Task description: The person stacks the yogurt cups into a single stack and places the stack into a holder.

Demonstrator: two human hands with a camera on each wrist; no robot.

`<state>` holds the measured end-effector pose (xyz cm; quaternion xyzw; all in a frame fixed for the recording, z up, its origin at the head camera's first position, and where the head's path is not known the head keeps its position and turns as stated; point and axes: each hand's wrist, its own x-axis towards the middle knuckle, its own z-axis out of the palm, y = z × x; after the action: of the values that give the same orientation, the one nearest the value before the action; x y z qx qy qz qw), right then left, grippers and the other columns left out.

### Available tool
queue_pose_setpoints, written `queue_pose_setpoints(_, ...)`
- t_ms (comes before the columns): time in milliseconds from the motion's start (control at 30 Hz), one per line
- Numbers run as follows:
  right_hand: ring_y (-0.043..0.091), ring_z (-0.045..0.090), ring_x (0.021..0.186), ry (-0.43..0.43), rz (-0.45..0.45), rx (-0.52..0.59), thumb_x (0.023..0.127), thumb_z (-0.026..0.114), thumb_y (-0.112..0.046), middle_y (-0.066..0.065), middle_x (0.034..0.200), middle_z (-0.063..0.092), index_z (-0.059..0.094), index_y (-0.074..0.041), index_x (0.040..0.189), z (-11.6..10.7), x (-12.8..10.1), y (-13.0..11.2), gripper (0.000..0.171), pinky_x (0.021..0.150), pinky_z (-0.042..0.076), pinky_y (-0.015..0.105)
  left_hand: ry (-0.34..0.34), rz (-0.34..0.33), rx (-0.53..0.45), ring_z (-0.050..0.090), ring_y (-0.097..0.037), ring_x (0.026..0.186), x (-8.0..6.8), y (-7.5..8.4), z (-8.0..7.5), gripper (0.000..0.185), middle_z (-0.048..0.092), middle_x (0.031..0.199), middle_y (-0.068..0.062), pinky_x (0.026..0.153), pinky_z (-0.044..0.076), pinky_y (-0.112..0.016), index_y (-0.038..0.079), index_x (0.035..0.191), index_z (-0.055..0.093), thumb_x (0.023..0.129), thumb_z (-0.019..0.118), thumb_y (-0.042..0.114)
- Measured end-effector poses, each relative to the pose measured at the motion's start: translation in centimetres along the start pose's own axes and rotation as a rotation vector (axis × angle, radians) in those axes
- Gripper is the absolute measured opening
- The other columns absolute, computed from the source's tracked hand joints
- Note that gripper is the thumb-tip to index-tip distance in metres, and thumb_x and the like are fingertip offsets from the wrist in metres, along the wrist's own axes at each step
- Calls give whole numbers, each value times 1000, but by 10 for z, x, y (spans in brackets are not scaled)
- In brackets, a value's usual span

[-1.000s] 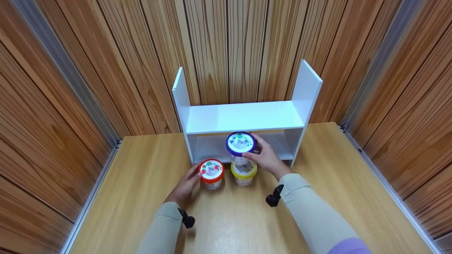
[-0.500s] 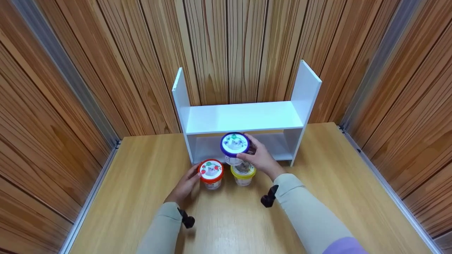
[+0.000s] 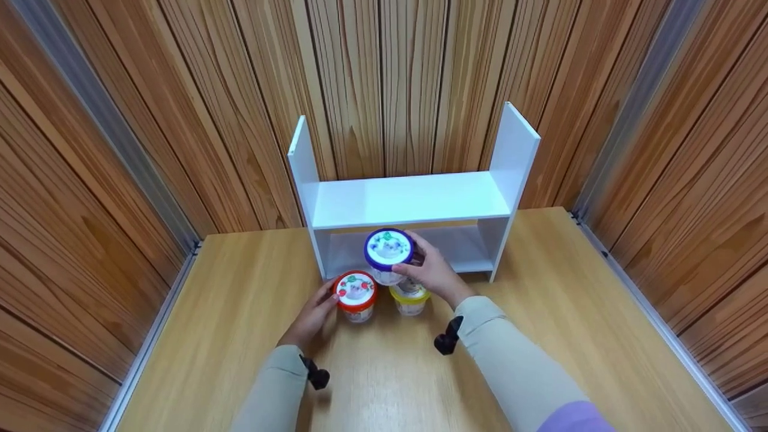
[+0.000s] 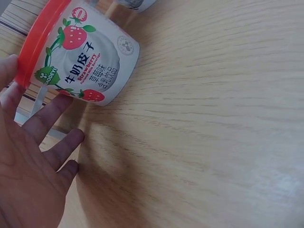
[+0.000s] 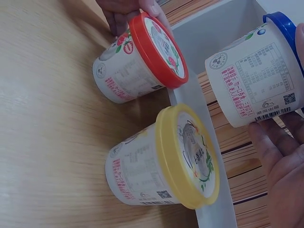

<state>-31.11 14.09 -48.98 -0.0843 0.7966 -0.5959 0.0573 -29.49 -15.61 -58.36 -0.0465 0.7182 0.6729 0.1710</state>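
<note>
My right hand grips a blue-lidded cup and holds it in the air, just in front of the white shelf's lower opening and above a yellow-lidded cup. In the right wrist view the blue-lidded cup is seen from the side, with my fingers curled under it. A red-lidded strawberry cup stands on the table to the left of the yellow one. My left hand touches its left side with straight, spread fingers against the red-lidded cup.
The white two-level shelf stands against the wooden back wall, and both levels look bare. The wooden table is enclosed by wood-panelled walls on the left, right and back. The yellow-lidded cup and red-lidded cup stand close together.
My right hand has carried the blue-lidded cup a little to the left and lower, nearer the red-lidded cup. My left hand has stayed against the red-lidded cup.
</note>
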Motion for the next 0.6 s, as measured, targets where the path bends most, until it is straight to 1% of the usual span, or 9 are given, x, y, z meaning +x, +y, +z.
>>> queue_pose_setpoints(100,29,45,141,-9,5,-3,76,84,-50,2,153,45,36,-31,157,3,0,0,96,111,42,50,3,0,-18,14,-30,154,0,-1,-1,51,27,165,4,120,12,-65,42,149,47,100,60,44)
queue_pose_setpoints(233,29,46,139,-6,4,-2,77,84,-47,3,152,46,36,-32,156,7,0,2,94,110,44,48,7,-1,-14,13,-31,154,-1,-1,-1,50,27,165,4,119,9,-66,42,149,47,100,60,44)
queue_pose_setpoints(400,29,48,138,-3,-12,-12,80,84,-43,6,152,47,37,-27,157,11,0,4,92,110,43,47,13,-3,9,11,-34,154,-1,-1,1,52,24,166,1,118,7,-69,40,151,46,100,59,44)
queue_pose_setpoints(600,30,46,139,-10,2,-25,78,83,-48,4,153,46,37,-32,156,16,-1,5,92,111,42,51,18,-10,25,11,-33,154,-1,1,3,51,25,166,2,118,6,-68,40,151,45,101,58,42)
